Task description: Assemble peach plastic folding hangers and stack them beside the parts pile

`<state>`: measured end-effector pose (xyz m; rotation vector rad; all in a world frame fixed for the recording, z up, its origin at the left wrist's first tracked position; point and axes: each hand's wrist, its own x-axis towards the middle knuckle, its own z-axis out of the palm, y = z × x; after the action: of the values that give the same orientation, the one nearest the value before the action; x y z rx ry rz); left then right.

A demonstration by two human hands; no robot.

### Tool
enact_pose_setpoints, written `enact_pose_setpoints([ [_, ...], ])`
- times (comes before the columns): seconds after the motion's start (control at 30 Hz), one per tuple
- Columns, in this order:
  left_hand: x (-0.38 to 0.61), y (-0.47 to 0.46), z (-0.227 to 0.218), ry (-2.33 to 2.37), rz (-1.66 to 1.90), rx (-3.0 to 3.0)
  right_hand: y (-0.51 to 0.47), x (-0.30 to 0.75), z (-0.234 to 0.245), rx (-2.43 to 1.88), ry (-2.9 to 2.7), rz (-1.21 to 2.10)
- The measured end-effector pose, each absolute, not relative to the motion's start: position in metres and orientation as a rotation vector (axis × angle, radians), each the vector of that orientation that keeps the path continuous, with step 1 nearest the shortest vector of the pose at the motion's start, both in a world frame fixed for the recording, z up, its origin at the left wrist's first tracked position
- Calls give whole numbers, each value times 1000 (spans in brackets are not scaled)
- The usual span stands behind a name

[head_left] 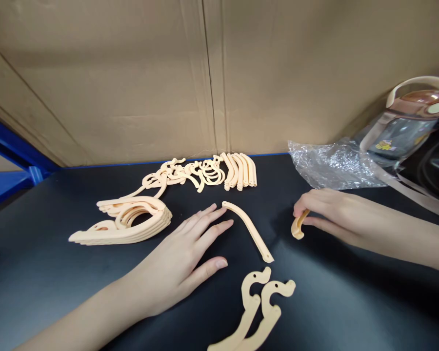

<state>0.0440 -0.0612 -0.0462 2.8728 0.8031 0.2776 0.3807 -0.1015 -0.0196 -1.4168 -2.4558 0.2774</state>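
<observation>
My left hand (190, 251) lies palm down on the black table with its fingers spread. Its fingertips reach the upper end of a slim, curved beige hanger arm (248, 228). On the right, my right hand (325, 214) pinches another curved beige hanger arm (298, 227) between thumb and fingers, just above the table; part of it is hidden by the hand. Two beige hook pieces (251, 297) with long curved stems lie side by side at the near edge, partly cut off by the frame.
A stack of folded beige hangers (131, 231) lies left of my left hand. Along the back are a pile of small hooks (171, 173) and a row of curved arms (241, 170). Clear plastic wrap (332, 163) and a strapped bottle (402, 131) stand before the cardboard wall (131, 73).
</observation>
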Motion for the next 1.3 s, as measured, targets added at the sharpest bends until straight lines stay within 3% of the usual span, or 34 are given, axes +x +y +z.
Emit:
enact_pose_setpoints([
  [0.17, 49, -57, -47, 870, 284, 2897, -94, 373, -24, -1605, -2292, 375],
  [0.5, 53, -56, -45, 872, 343, 2904, -94, 342, -47, -1565, -1963, 564],
  [0.77, 56, -66, -40, 734, 380, 2954, -95, 337, -54, -1535, -2035, 439],
  [1.07, 55, -72, -36, 742, 429, 2910, -104, 335, -41, -1389, -2252, 566],
  [1.3, 50, -64, -34, 713, 491, 2879, -100, 347, -39, -1481, -2320, 417],
])
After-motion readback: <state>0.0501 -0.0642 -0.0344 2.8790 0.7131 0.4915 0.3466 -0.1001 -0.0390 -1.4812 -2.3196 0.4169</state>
